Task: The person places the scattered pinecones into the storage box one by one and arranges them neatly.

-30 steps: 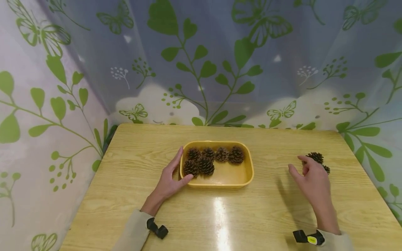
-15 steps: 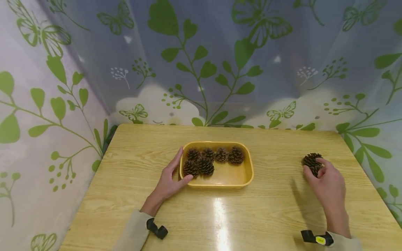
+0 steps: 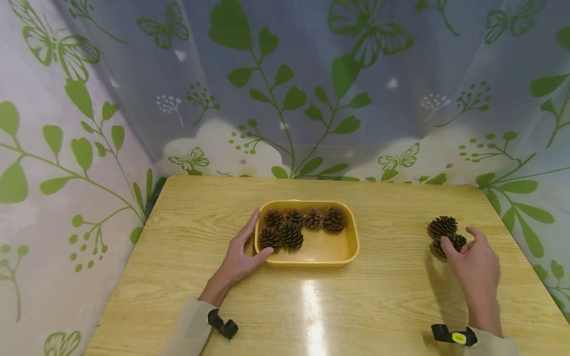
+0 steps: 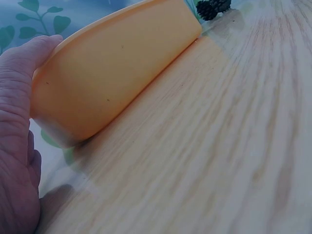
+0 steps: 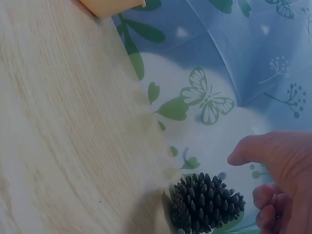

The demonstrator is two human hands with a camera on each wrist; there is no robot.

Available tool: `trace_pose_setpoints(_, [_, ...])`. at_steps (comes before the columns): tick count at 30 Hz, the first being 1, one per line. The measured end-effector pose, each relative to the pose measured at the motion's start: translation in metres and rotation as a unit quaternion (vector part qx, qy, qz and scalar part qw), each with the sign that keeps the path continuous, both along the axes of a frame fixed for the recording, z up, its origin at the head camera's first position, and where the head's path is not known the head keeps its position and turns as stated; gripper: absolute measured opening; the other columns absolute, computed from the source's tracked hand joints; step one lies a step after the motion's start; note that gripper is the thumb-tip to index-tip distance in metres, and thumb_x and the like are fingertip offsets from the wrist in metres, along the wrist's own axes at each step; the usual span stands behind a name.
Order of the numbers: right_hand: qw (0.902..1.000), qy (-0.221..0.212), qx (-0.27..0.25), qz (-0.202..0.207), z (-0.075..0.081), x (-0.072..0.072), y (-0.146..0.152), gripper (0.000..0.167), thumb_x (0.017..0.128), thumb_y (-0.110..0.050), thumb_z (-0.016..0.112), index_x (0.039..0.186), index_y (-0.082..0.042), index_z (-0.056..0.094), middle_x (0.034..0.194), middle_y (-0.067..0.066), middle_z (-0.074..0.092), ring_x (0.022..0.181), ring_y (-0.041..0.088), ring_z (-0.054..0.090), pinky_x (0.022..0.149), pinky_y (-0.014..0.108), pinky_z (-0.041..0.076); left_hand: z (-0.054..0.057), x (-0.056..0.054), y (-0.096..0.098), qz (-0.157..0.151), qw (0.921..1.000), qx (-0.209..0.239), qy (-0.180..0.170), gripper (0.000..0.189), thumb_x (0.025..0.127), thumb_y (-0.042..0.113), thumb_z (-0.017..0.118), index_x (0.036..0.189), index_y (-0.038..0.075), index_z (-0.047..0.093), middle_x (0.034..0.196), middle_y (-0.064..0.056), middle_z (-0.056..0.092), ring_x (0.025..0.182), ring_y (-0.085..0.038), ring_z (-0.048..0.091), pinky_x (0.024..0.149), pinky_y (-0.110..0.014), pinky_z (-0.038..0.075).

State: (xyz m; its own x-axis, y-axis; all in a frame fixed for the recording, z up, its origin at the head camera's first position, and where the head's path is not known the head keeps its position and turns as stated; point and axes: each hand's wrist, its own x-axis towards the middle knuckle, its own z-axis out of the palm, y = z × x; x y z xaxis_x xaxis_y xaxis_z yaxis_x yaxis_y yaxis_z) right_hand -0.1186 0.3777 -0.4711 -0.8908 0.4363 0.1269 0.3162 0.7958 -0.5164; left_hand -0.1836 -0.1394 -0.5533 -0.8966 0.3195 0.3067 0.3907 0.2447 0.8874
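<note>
My left hand (image 3: pixel 238 257) holds the near left corner of a yellow plastic box (image 3: pixel 331 263), its thumb over the front rim and its fingers along the left wall. In the left wrist view the thumb (image 4: pixel 36 51) lies at the top edge of the box (image 4: pixel 122 68). Several brown pinecones (image 3: pixel 291 235) sit inside, at the left and back. Far to the right, two more lie on the table: a rear pinecone (image 3: pixel 443 226) and a nearer pinecone (image 3: pixel 455 241). My right hand (image 3: pixel 476 267) is at the nearer one, its thumb overlapping it, thumb and forefinger apart.
The wooden table (image 3: pixel 383 296) ends at a curtain (image 3: pixel 285 99) printed with leaves and butterflies, which also hangs at both sides. A black camera strap is on each wrist, over beige sleeves. The box's front right part shows bare floor.
My right hand has moved right and slightly towards me, from over the two loose pinecones to the nearer one, uncovering the rear one. My left hand and the box stay put.
</note>
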Motion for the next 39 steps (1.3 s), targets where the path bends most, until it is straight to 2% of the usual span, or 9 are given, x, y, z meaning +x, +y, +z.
trace_pose_setpoints(6, [0.9978,-0.062,-0.016,-0.017,-0.003,0.0,0.009,0.084,0.102,-0.048,0.06,0.154,0.013,0.036,0.094,0.028,0.069,0.068,0.034,0.062,0.047,0.036,0.043,0.001,0.0,0.0,0.001,1.0,-0.002,-0.005,0.1,0.092,0.021,0.081,0.169,0.025,0.018,0.174,0.004,0.018,0.16,-0.022,0.018,0.129,-0.044,0.019])
trace_pose_setpoints(12, [0.9933,-0.109,-0.024,-0.03,-0.005,-0.003,0.016,0.092,0.1,-0.059,0.057,0.153,0.014,0.037,0.101,0.032,0.069,0.075,0.038,0.066,0.048,0.037,0.045,0.002,0.0,0.001,0.005,1.0,0.001,-0.001,0.101,0.089,0.01,0.081,0.169,0.017,0.018,0.174,-0.004,0.018,0.159,-0.025,0.018,0.127,-0.032,0.018])
trace_pose_setpoints(14, [0.9926,-0.115,-0.024,-0.03,-0.007,-0.003,0.017,0.093,0.1,-0.061,0.056,0.152,0.014,0.038,0.1,0.032,0.069,0.073,0.037,0.065,0.048,0.037,0.045,0.01,0.004,0.002,0.004,1.0,0.001,-0.004,0.1,0.089,0.007,0.08,0.168,0.01,0.019,0.173,-0.01,0.018,0.159,-0.029,0.018,0.126,-0.029,0.018])
trace_pose_setpoints(15, [0.9923,-0.118,-0.025,-0.029,-0.008,-0.003,0.017,0.094,0.1,-0.062,0.056,0.152,0.014,0.038,0.1,0.031,0.069,0.073,0.037,0.065,0.048,0.037,0.045,0.01,0.004,0.002,0.003,1.0,0.002,-0.002,0.1,0.089,0.008,0.08,0.168,0.011,0.019,0.173,-0.008,0.018,0.159,-0.028,0.018,0.125,-0.028,0.018])
trace_pose_setpoints(19, [0.9929,-0.111,-0.026,-0.033,-0.012,-0.002,0.018,0.094,0.099,-0.062,0.056,0.152,0.014,0.04,0.103,0.033,0.067,0.076,0.039,0.064,0.049,0.037,0.044,0.011,0.003,0.002,0.003,1.0,0.002,-0.004,0.1,0.089,0.007,0.08,0.168,0.01,0.019,0.174,-0.01,0.018,0.159,-0.029,0.018,0.125,-0.027,0.018])
trace_pose_setpoints(21, [0.9934,-0.106,-0.027,-0.035,-0.015,-0.003,0.017,0.094,0.1,-0.062,0.056,0.152,0.015,0.039,0.11,0.036,0.062,0.086,0.044,0.062,0.055,0.043,0.046,0.002,0.0,0.001,0.004,1.0,0.002,-0.002,0.101,0.09,0.01,0.081,0.169,0.016,0.018,0.174,-0.004,0.018,0.16,-0.025,0.018,0.126,-0.027,0.018])
trace_pose_setpoints(27, [0.9949,-0.081,-0.037,-0.047,-0.02,-0.003,0.013,0.095,0.1,-0.06,0.057,0.15,0.018,0.039,0.126,0.041,0.045,0.106,0.054,0.049,0.072,0.06,0.045,0.0,-0.001,0.0,0.0,1.0,0.004,-0.001,0.1,0.091,0.018,0.081,0.169,0.025,0.018,0.174,0.001,0.018,0.16,-0.022,0.018,0.128,-0.034,0.019])
trace_pose_setpoints(32, [0.9961,-0.066,-0.033,-0.049,-0.022,-0.002,0.011,0.091,0.099,-0.058,0.061,0.145,0.018,0.046,0.122,0.038,0.051,0.109,0.052,0.049,0.075,0.059,0.044,-0.001,-0.001,0.0,-0.002,1.0,0.001,0.0,0.099,0.093,0.023,0.08,0.169,0.024,0.017,0.175,-0.002,0.018,0.16,-0.021,0.018,0.129,-0.039,0.019])
trace_pose_setpoints(39, [0.9973,-0.052,-0.013,-0.049,-0.023,-0.003,0.008,0.086,0.095,-0.057,0.066,0.137,0.018,0.056,0.112,0.035,0.057,0.099,0.05,0.055,0.07,0.053,0.044,0.001,-0.001,0.0,-0.001,1.0,0.0,0.007,0.099,0.093,0.024,0.08,0.169,0.021,0.017,0.174,-0.002,0.018,0.16,-0.024,0.018,0.128,-0.039,0.019])
